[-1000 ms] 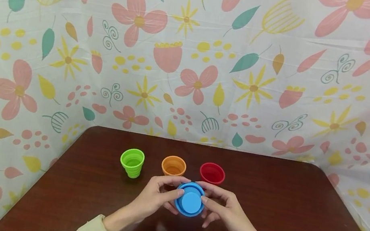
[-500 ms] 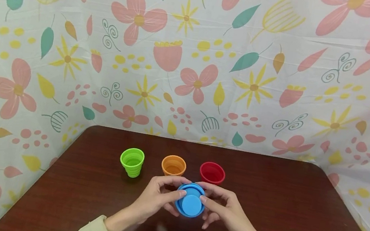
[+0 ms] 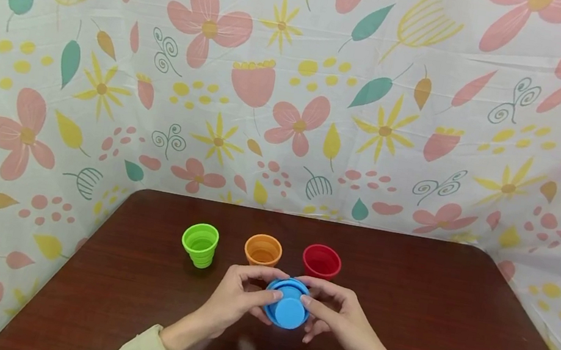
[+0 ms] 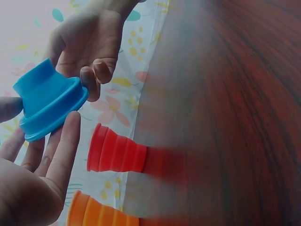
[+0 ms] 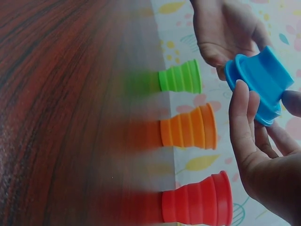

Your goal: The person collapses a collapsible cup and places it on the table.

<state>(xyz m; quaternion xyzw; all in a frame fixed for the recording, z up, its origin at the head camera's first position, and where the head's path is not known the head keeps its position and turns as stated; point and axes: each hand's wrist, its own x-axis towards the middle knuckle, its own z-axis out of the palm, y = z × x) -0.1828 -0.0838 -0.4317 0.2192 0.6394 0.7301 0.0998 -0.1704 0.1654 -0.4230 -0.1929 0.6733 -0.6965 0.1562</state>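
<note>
A blue collapsible cup (image 3: 291, 313) is held up off the table between both hands, its round base turned toward me. The left hand (image 3: 236, 296) pinches its left side, thumb on the inner step and fingers behind the rim. On the other side the right hand (image 3: 346, 317) grips it the same way. Both wrist views show the blue cup (image 4: 49, 101) partly folded: the base section sticks out from the wide rim, and one side looks squashed. Beyond the hands stand a green cup (image 3: 200, 245), an orange cup (image 3: 263, 250) and a red cup (image 3: 322, 261), upright and drawn out.
The dark brown wooden table (image 3: 428, 323) reaches back to a white flowered cloth (image 3: 307, 80) that hangs behind and at both sides. The orange and red cups stand just past the fingers, their lower parts partly hidden in the head view. The green cup is farther left.
The blue cup's base has shifted slightly downward and to the right within its rim, and looks more tilted. Both hands keep nearly the same place. The other cups have not moved.
</note>
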